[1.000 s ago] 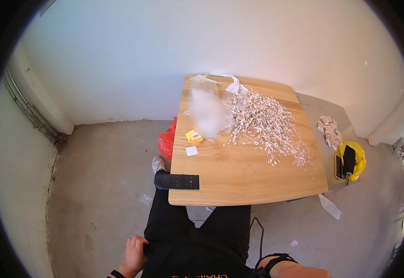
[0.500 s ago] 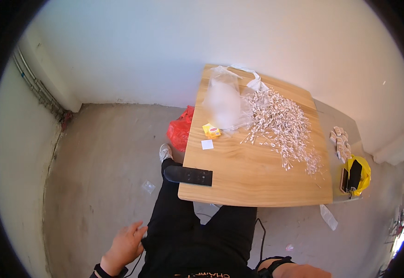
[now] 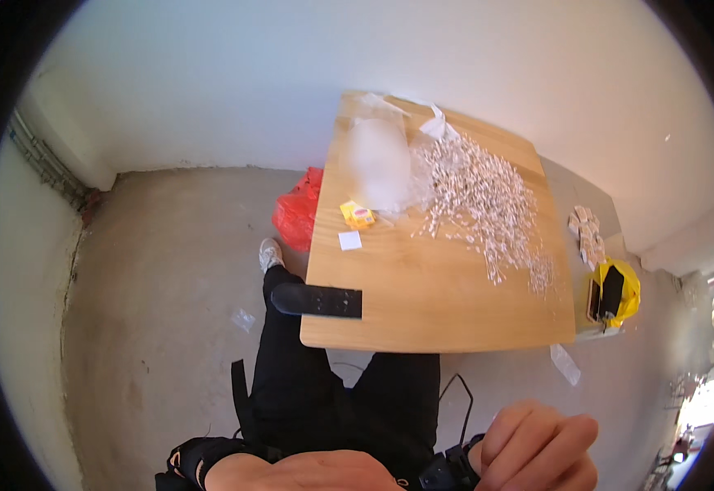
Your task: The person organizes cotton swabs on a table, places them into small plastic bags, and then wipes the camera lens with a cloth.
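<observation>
Right hand [image 3: 537, 446] low in front, fingers curled together, holding nothing visible; left hand [image 3: 316, 472] beside it, grip unclear. Beyond on bench [image 3: 439, 315]: black bar [image 3: 317, 300], white square label [image 3: 349, 240], yellow packet [image 3: 358, 215], clear bag [image 3: 380, 159]

A light wooden table [image 3: 422, 303] is seen from above, and no hand rests on it; nearest the hands, a flat black bar-shaped device [image 3: 317, 300] is laid across its near left corner, overhanging the edge. Further back, a small white square card [image 3: 349, 240] and a small yellow box [image 3: 358, 215] are set close together near the left edge. A crumpled clear plastic bag [image 3: 381, 159] is spread at the far left, and a wide scatter of small white pieces [image 3: 488, 204] is strewn beside it toward the right.
</observation>
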### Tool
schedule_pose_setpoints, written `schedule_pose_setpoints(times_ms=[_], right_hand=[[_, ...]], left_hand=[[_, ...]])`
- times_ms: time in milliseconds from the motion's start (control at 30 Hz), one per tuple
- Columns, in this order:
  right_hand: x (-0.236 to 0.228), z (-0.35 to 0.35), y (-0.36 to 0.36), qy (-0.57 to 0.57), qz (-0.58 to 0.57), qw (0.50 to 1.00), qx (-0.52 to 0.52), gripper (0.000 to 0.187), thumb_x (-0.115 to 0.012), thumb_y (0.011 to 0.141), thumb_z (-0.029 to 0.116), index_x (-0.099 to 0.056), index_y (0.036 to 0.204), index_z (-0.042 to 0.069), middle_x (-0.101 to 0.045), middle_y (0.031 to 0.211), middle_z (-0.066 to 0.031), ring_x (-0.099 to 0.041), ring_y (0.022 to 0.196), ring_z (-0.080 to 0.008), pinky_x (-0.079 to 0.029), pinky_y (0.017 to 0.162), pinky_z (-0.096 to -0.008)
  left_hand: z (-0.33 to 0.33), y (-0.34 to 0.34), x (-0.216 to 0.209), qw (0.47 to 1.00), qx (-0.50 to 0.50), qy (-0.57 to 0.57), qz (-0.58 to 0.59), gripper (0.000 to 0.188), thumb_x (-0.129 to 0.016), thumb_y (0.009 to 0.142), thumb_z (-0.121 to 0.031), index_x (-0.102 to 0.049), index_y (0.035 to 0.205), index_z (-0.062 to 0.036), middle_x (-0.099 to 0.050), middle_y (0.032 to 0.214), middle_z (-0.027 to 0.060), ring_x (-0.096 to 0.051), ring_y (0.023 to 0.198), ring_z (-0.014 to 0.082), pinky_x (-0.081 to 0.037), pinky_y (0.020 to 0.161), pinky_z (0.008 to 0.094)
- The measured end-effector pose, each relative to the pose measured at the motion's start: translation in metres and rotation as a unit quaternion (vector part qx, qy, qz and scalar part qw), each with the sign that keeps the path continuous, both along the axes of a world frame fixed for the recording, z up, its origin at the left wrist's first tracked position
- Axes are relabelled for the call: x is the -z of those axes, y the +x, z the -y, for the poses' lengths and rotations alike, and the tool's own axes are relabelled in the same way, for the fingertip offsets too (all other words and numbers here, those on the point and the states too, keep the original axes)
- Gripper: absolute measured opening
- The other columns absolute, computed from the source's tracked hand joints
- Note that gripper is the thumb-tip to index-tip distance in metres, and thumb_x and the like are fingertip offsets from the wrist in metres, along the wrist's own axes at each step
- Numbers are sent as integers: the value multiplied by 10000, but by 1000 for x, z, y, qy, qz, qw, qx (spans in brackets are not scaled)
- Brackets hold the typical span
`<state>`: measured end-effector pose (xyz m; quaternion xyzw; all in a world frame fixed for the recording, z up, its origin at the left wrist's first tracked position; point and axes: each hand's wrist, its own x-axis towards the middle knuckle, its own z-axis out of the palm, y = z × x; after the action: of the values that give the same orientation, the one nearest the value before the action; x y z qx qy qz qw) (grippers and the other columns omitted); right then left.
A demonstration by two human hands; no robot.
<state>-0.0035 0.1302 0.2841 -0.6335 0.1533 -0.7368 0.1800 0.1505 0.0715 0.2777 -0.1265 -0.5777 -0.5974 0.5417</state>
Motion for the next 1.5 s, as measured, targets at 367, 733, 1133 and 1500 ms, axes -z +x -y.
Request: schedule_pose_setpoints(times_ms=[367, 733, 1133, 1500], right_hand=[[4, 11, -15, 56, -72, 983, -160, 68, -635, 815, 13, -622, 839, 75, -585, 890, -63, -632, 671, -149, -410, 562, -244], [5, 18, 32, 181, 301, 922, -163, 146, -653, 746, -4, -580, 650, 79, -495, 740, -6, -498, 562, -107, -282, 492, -260], [-7, 16, 55, 191, 420, 887, 18, 226, -704, 654, -34, -562, 496, 44, -440, 596, 35, -387, 529, -92, -237, 473, -214], [-19, 11, 42, 236, 474, 833, -162, 102, -742, 697, 16, -652, 650, 9, -527, 723, -28, -364, 513, -100, -242, 448, -192]], left_hand=[[40, -2, 17, 992, -46, -83, 78, 100, -729, 694, -34, -706, 775, -89, -645, 907, 111, -600, 712, 170, -341, 585, 263], [41, -8, 20, 993, 22, -94, 75, 62, -695, 755, -57, -680, 804, -93, -641, 879, 91, -593, 692, 163, -357, 593, 267], [29, -19, 31, 993, 38, -90, 64, 11, -651, 840, -101, -659, 834, -98, -649, 869, 79, -604, 697, 158, -354, 593, 265], [-33, -47, 28, 968, -125, 109, -187, 59, -702, 744, -88, -667, 733, -135, -611, 767, 10, -570, 594, 127, -445, 566, 242]])
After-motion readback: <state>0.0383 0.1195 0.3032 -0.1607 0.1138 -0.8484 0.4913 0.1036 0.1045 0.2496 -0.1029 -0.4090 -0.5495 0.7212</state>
